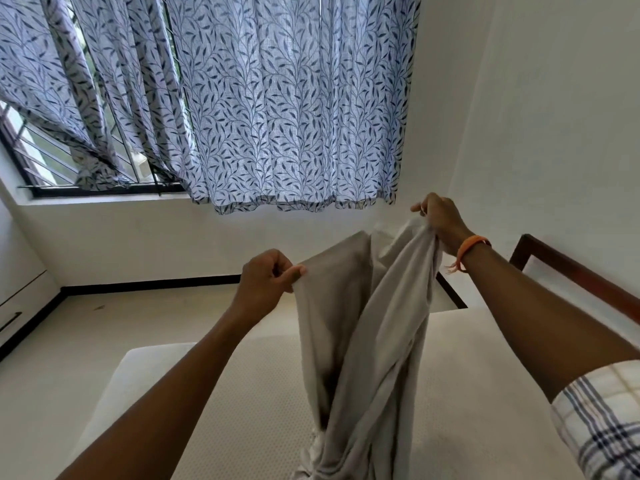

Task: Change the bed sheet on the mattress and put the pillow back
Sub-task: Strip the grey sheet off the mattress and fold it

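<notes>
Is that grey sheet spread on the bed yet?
No. The plain grey fabric sheet hangs bunched from the left hand and right hand above the bare white mattress.

Bed sheet [360, 327]: soft matt grey cloth, creased. Mattress [460, 375] beneath the sheet: off-white fabric, finely dotted, matt. Curtain [287, 109] above the mattress: thin woven leaf-print cloth. Bed frame [575, 271] beside the mattress: dark polished wood. Window bars [41, 150]: dark metal.
</notes>
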A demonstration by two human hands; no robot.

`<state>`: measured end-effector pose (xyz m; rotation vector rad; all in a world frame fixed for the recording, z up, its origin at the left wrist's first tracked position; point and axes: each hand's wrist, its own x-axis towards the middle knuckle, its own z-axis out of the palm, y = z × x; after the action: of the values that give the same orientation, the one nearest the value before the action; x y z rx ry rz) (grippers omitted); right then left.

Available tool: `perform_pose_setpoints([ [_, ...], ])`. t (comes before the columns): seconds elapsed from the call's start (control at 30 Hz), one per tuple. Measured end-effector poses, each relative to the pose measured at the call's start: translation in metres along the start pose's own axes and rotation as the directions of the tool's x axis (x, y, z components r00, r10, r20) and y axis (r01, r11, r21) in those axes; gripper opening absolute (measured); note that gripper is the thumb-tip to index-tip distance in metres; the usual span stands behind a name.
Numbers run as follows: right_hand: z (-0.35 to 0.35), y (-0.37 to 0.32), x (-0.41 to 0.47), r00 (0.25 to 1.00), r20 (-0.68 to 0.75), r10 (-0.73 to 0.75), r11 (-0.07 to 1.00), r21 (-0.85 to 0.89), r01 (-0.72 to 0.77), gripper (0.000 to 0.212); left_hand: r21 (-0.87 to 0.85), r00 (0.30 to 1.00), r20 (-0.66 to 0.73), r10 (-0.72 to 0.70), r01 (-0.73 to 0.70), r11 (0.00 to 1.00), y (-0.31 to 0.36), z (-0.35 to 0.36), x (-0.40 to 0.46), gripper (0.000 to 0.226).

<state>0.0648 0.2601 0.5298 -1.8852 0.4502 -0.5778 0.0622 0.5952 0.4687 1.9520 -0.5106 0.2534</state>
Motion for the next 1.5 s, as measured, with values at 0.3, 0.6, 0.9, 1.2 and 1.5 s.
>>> perform_pose_setpoints([
  [0.3, 0.029, 0.097, -0.047, 0.939, 0.059, 0.34, 0.838, 0.435, -0.33, 0.024, -0.268, 0.947, 0.035, -0.319, 0.316, 0.91, -0.027, 0.052, -0.044, 0.022],
  [0.6, 0.051, 0.114, -0.162, 0.927, 0.231, 0.296, 0.93, 0.152, -0.335, 0.013, -0.318, 0.939, 0.106, -0.327, 0.344, 0.884, -0.009, 0.096, -0.091, 0.015],
  [0.9, 0.052, 0.081, -0.208, 0.956, 0.268, 0.117, 0.969, 0.181, -0.169, 0.019, -0.364, 0.923, 0.197, -0.33, 0.382, 0.85, -0.003, 0.107, -0.116, 0.031],
  [1.2, 0.056, 0.087, -0.219, 0.913, 0.277, -0.301, 0.926, -0.144, 0.349, 0.018, -0.541, 0.892, 0.25, -0.375, 0.45, 0.71, 0.009, 0.095, -0.121, 0.034],
  [1.5, 0.056, 0.085, -0.227, 0.992, -0.039, -0.121, 0.99, 0.064, 0.123, 0.017, -0.604, 0.865, 0.303, -0.401, 0.5, 0.621, 0.028, 0.085, -0.124, 0.032],
])
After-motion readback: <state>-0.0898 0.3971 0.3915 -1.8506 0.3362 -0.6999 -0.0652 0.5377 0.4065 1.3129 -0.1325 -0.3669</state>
